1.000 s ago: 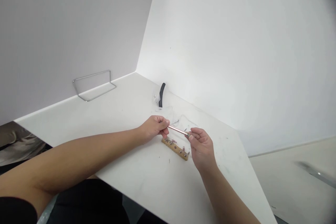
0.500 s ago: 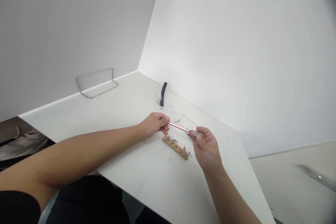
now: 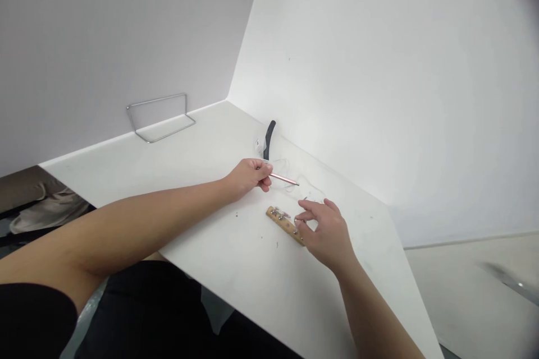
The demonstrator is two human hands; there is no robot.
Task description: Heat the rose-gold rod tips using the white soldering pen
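My left hand [image 3: 248, 176] pinches one end of a thin pinkish rod [image 3: 285, 180], which points to the right just above the white table [image 3: 177, 162]. My right hand [image 3: 326, 230] is lower and to the right, with its fingers spread. Its fingertips rest on the right end of a small wooden strip [image 3: 283, 223] that carries several metal screws. The rod and my right hand are apart.
A black-handled tool [image 3: 268, 136] lies near the right wall, with thin clear wire [image 3: 295, 182] on the table beside it. A bent metal wire frame [image 3: 160, 118] stands against the back wall. White walls close the corner. The table's front edge runs diagonally below my arms.
My right hand has let go of the rod's right end and dropped onto the wooden strip. The left hand has kept the rod and drawn it back a little.
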